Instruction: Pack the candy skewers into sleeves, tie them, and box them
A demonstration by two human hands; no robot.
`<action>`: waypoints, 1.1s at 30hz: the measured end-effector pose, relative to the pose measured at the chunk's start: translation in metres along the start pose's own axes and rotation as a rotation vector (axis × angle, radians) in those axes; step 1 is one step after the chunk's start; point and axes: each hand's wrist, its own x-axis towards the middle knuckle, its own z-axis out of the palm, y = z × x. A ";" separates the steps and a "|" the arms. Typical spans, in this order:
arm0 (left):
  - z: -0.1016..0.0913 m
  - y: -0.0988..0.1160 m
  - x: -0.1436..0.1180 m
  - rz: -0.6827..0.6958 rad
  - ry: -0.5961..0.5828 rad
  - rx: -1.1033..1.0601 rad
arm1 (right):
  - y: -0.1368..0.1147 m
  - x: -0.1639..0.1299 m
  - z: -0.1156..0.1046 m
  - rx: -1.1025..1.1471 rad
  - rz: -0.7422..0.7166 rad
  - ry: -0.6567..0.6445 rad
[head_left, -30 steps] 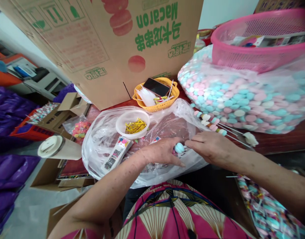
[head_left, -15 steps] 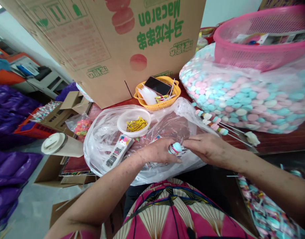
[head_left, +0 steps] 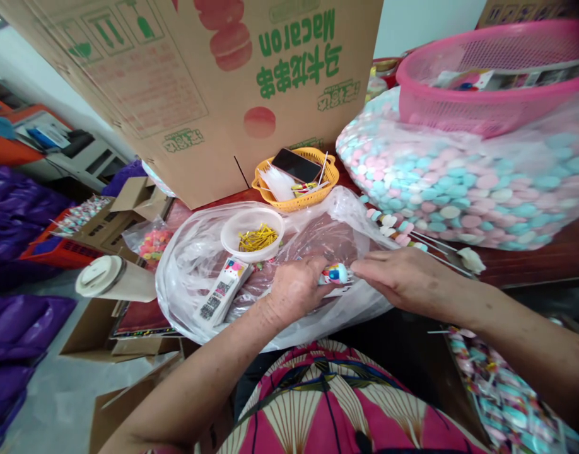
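Both hands' fingers pinch one wrapped candy (head_left: 335, 273) between left hand (head_left: 296, 287) and right hand (head_left: 405, 279).

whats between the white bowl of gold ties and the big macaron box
In the head view, the white bowl and cardboard box have only rumpled clear plastic bag and a strip of red tabletop between them.

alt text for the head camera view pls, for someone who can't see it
A person's left hand and right hand together hold a small wrapped candy skewer over a clear plastic bag. Behind stand a white bowl of gold twist ties and a yellow basket.
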 end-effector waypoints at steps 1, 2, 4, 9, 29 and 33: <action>0.000 0.002 0.003 -0.003 -0.030 -0.033 | -0.003 0.005 0.000 -0.035 -0.016 -0.013; -0.001 0.004 0.006 -0.007 -0.058 -0.082 | -0.005 0.009 0.001 -0.060 -0.035 -0.020; -0.003 0.005 0.011 -0.016 -0.084 -0.214 | -0.008 0.018 0.004 -0.079 -0.069 -0.009; -0.011 -0.007 0.012 0.004 -0.072 -0.588 | 0.002 0.020 -0.001 0.033 -0.097 0.188; -0.006 -0.047 -0.029 -0.359 -0.350 -1.259 | 0.008 0.040 0.018 0.418 0.089 0.110; 0.021 -0.032 -0.032 -0.495 -0.111 -1.262 | -0.005 0.054 0.026 0.317 0.081 0.062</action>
